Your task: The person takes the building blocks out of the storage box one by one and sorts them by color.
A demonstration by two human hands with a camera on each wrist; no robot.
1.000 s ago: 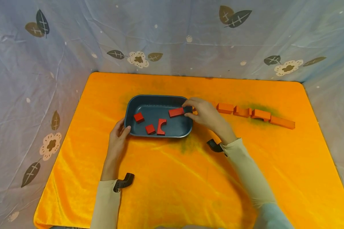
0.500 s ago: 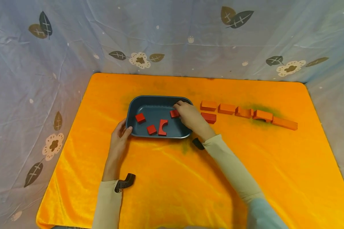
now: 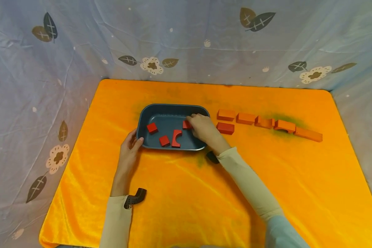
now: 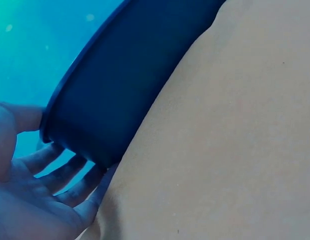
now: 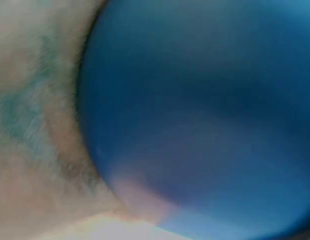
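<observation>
A dark blue-grey rectangular pan (image 3: pixel 167 149) sits on the yellow cloth. My left hand (image 3: pixel 128 148) holds its left end, thumb over the rim and fingers against the outside wall; the left wrist view shows this hand (image 4: pixel 42 190) at the pan's edge (image 4: pixel 104 85). Inside the pan's right part, my right hand (image 3: pixel 203 127) pinches a red block (image 3: pixel 186 124), which the fingers partly hide. Two small red blocks, one left (image 3: pixel 152 128) and one nearer the front (image 3: pixel 164 140), lie there with a red arch block (image 3: pixel 176 138). The right wrist view is blurred.
Right of the pan, a red block (image 3: pixel 225 128) lies before an orange block (image 3: pixel 226 114). More orange blocks (image 3: pixel 245 118) run rightward in a row, including an arch block (image 3: pixel 284 126) and a long block (image 3: pixel 308 134). Patterned grey curtain (image 3: pixel 189 34) hangs behind the yellow-covered table (image 3: pixel 179 199).
My right hand has moved left, deeper into the pan, and closed on the red block, which has shifted slightly. A red block and an orange block behind the hand came into sight. Left hand unchanged.
</observation>
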